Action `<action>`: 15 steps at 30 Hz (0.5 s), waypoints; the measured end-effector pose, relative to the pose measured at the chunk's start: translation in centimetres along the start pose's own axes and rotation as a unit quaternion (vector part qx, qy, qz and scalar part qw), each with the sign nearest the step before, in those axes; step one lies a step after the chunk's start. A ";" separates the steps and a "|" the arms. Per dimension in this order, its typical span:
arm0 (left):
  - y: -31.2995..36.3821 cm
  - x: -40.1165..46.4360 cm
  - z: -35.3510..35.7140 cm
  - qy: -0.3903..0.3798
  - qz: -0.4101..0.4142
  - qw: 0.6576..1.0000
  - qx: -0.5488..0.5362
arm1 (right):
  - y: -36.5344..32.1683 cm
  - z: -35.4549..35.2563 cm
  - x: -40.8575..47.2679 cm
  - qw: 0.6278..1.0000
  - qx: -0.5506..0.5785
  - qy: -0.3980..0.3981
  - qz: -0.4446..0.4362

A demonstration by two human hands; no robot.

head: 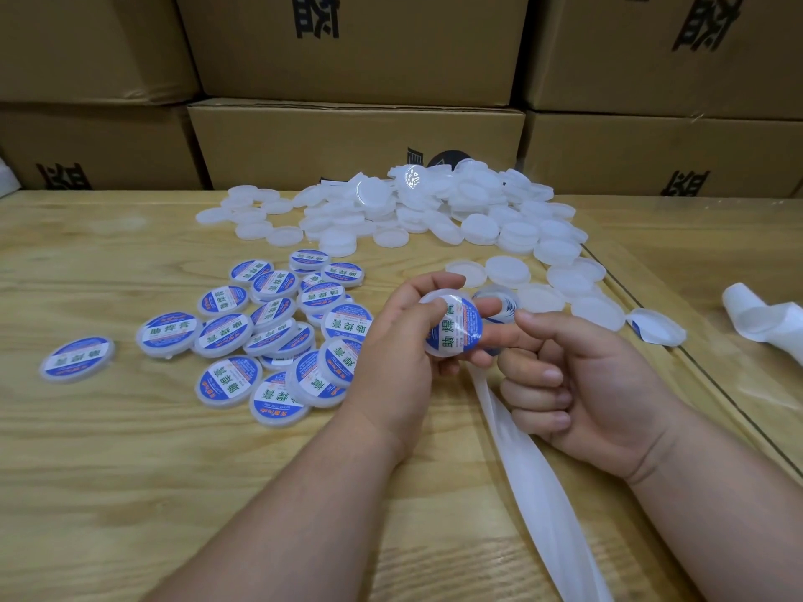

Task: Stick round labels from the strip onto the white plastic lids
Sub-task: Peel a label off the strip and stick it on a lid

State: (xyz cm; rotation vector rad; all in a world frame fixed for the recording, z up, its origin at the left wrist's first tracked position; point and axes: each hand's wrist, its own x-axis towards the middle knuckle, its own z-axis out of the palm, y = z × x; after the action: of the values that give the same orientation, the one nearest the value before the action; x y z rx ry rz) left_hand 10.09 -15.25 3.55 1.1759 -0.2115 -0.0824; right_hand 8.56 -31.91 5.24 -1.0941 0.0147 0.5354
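Holding: my left hand (402,336) pinches a white lid (452,325), thumb over the top rim, fingers curled behind; a blue round label already sits on its face.
Right grip: my right hand (578,384) is curled round the label strip (534,480), forefinger and thumb stretched toward the lid's right edge.
Key relation: the lid lies just left of the right fingertips, touching or nearly so; I cannot tell which. Its labelled face tilts up toward me.
Strip axis: it runs from the right fist near and rightward, off the near edge of the table (130,471).
Finished lids: the labelled pile (278,336) lies left of the left hand, which is nearer to it.
Bare lids: the white heap (434,210) lies far, beyond both hands.
Judgement: I'd say pressing is nearly done; the drop goes left.
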 end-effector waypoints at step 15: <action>-0.4 0.1 0.0 0.023 0.011 0.999 0.024 | 0.1 -0.1 0.0 1.000 0.005 0.003 0.002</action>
State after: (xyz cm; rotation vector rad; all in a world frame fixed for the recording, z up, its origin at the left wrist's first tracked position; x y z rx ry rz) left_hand 10.19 -15.44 3.24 1.2222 -0.1867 -0.0309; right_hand 8.60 -31.98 5.13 -1.0868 0.0242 0.5342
